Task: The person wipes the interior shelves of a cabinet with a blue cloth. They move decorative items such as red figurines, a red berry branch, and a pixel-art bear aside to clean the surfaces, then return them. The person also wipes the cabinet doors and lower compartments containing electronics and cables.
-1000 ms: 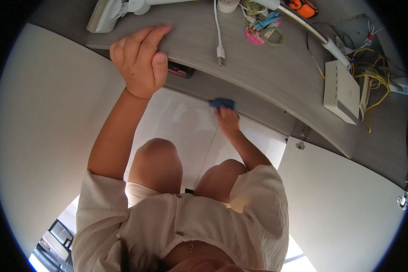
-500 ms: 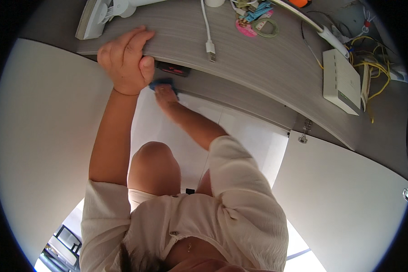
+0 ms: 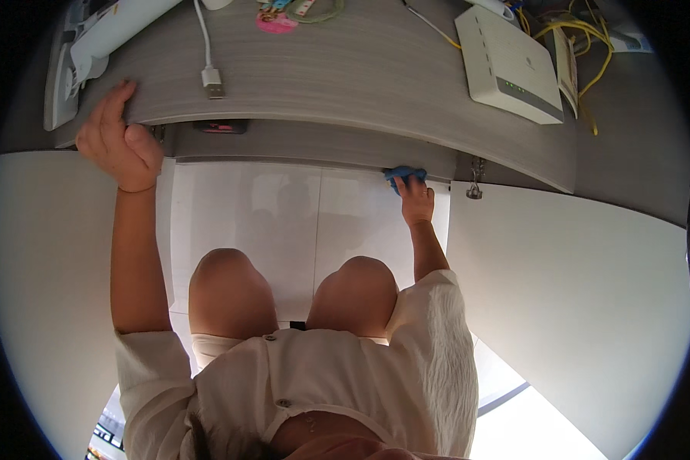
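My right hand (image 3: 417,203) holds a crumpled blue cloth (image 3: 406,178) against the front edge of the lower grey shelf (image 3: 307,147), close to its right end. The fingertips are pressed into the cloth and partly covered by it. Over at the left, my left hand (image 3: 121,149) rests on the left end of the upper grey wood-grain shelf (image 3: 322,84). Its fingers lie stretched over the edge, with the thumb apart, and hold no loose thing.
White cabinet doors stand open at left (image 3: 54,230) and right (image 3: 544,261). A binder clip (image 3: 474,190) hangs near the right door. On top lie a white USB cable (image 3: 211,77), a white router (image 3: 510,69), yellow cables (image 3: 590,38) and a pink tag (image 3: 276,21). A dark object (image 3: 221,126) sits below.
My right hand has slid the blue cloth along the lower shelf from left to right. My left hand stays at the upper shelf's left end. The whole view has shifted rightward.
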Available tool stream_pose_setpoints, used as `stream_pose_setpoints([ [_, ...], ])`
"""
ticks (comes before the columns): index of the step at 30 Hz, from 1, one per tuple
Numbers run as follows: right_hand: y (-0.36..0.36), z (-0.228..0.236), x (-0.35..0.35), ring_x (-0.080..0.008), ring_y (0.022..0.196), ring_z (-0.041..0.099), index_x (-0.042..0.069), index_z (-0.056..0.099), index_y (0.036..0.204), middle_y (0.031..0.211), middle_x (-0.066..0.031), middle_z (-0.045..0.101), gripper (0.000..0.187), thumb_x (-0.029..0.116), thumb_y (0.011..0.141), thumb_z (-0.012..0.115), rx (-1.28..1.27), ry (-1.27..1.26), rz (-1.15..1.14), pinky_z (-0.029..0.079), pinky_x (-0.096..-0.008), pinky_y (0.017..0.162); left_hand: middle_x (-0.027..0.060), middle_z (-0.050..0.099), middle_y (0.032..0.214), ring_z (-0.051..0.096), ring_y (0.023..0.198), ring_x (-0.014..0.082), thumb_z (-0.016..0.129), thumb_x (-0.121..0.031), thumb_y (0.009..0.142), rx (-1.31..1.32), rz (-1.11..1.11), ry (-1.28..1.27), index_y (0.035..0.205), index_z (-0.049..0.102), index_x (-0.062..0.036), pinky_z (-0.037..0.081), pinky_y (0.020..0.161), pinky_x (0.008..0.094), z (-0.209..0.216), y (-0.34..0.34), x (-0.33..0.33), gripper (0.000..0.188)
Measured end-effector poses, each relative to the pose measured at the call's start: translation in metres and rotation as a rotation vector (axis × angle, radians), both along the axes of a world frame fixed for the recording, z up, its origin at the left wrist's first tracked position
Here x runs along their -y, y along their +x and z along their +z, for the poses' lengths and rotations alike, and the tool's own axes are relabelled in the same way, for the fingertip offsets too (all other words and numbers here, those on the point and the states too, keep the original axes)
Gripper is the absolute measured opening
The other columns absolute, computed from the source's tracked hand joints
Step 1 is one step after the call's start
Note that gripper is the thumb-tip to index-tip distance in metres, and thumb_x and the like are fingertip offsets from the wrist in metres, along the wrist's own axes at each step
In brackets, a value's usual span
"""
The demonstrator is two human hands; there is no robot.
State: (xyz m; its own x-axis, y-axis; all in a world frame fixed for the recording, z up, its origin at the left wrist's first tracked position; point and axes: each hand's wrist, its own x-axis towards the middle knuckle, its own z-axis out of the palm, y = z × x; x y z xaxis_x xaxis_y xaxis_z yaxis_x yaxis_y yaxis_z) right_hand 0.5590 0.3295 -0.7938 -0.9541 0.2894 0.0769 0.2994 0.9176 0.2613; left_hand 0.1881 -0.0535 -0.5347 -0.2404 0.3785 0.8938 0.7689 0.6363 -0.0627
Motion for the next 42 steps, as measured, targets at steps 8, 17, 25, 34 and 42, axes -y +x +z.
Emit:
stream_pose_setpoints([
  [8,0.043,-0.057,-0.04,-0.0387,0.105,0.056,0.015,0.046,0.133,0.127,-0.0175,0.053,0.058,0.009,0.076,0.059,-0.321,-0.177,-0.679,0.048,-0.047,0.085,0.0014,0.066,0.111,0.058,0.098,0.0173,0.027,-0.03,0.101,0.001,0.017,-0.004,0.115,0.062,-0.0102,0.033,0.083,0.0304,-0.001,0.007,-0.005,0.042],
  [17,0.024,-0.088,0.01,-0.0115,0.057,0.054,0.007,0.057,0.118,0.08,-0.0024,0.061,0.038,0.003,0.08,0.05,-0.694,-1.037,-0.475,0.045,-0.0282,0.051,0.0035,0.065,0.111,0.058,0.098,0.0201,0.029,-0.03,0.1,-0.027,-0.018,0.003,0.115,0.061,-0.0102,0.035,0.084,0.0322,0.008,0.003,-0.011,0.041],
  [25,0.008,0.112,0.084,-0.0302,0.115,0.056,0.002,0.044,0.137,0.128,-0.0142,0.057,0.063,0.011,0.075,0.049,-0.985,-2.625,-0.656,0.043,-0.0409,0.101,0.0085,0.064,0.113,0.058,0.095,0.0268,0.032,-0.03,0.1,0.012,-0.029,0.012,0.113,0.061,-0.0077,0.038,0.081,0.0382,0.014,0.011,-0.004,0.039],
  [34,-0.02,0.255,0.093,-0.0281,0.125,0.049,0.005,0.033,0.144,0.139,-0.0129,0.048,0.068,0.036,0.087,0.052,-0.854,-2.712,-0.309,0.038,-0.0434,0.106,0.0109,0.061,0.116,0.055,0.098,0.0304,0.034,-0.03,0.098,0.21,-0.05,-0.082,0.114,0.058,-0.0075,0.037,0.085,0.0422,0.023,0.018,0.001,0.036],
  [42,-0.013,0.353,0.106,-0.0229,0.115,0.056,0.01,0.044,0.136,0.133,-0.0071,0.053,0.058,0.048,0.093,0.048,-0.748,-2.911,-0.436,0.047,-0.0384,0.093,0.0116,0.051,0.13,0.05,0.108,0.0332,0.04,-0.025,0.096,0.439,-0.007,-0.227,0.12,0.054,-0.0079,0.036,0.094,0.046,0.063,0.041,0.002,0.032],
])
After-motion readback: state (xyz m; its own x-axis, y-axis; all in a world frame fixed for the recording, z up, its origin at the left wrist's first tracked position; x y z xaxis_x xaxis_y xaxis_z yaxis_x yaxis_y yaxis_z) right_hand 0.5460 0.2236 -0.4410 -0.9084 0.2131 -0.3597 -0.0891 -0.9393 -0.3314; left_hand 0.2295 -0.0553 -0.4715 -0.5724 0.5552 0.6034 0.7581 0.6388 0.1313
